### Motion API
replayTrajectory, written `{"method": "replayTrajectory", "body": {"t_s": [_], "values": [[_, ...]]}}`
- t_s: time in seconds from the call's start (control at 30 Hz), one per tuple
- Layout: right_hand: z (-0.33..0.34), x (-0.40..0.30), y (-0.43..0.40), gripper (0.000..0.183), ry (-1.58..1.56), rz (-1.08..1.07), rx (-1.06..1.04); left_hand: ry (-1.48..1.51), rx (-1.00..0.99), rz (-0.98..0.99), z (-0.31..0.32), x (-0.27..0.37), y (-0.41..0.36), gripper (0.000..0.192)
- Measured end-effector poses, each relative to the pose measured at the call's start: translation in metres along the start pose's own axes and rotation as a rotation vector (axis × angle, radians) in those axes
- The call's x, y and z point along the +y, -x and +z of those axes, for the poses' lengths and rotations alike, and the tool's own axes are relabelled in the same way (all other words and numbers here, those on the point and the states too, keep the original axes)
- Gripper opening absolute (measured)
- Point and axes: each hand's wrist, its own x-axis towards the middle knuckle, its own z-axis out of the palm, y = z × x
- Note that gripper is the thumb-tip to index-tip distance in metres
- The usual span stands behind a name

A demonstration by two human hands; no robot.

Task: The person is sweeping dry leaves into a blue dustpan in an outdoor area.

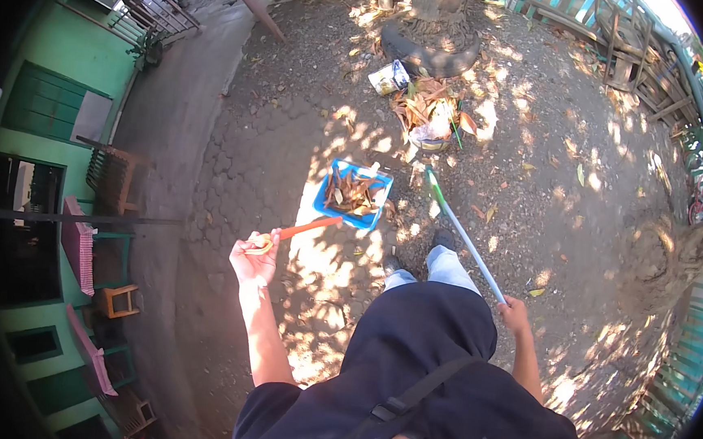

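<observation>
My left hand point(253, 258) grips the orange handle point(309, 227) of a blue plastic dustpan point(359, 222). Brown dry leaves point(353, 193) lie in the pan, which hangs over or rests on the ground ahead of my feet; I cannot tell which. On the other side, my right hand point(515, 315) holds the top of a pale broom pole point(470, 250). The pole slants forward to a green lower end point(434, 185), just right of the dustpan. Its bristles are hard to make out. Beyond both stands a round container point(431, 144) heaped with leaves and some pale litter.
A paint-stained can point(389, 77) lies tipped beside the heap, near an old tyre point(429, 55) around a tree trunk point(438, 5). Tables with pink cloths point(80, 246) and wooden stools line the green building at left. Scrap wood point(657, 94) leans along the right-hand fence. Another trunk point(695, 246) stands right.
</observation>
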Motion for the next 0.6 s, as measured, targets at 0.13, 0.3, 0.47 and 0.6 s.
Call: {"method": "replayTrajectory", "body": {"t_s": [0.13,0.3,0.47,0.6], "values": [[0.017,-0.034,-0.040,0.036,0.219,0.107,-0.040,-0.063,-0.216,0.053,0.075,-0.002,0.028,0.015],[0.045,0.031,-0.128,0.036,-0.092,0.369,-0.127,-0.167,-0.328,0.059,0.159,-0.017,0.040,0.019],[0.050,0.039,-0.156,0.034,-0.078,0.242,-0.099,-0.291,-0.610,0.205,0.207,-0.035,0.041,0.024],[0.045,0.051,-0.154,0.034,-0.026,0.189,-0.081,-0.332,-0.541,0.136,0.231,-0.083,0.038,0.022]]}}
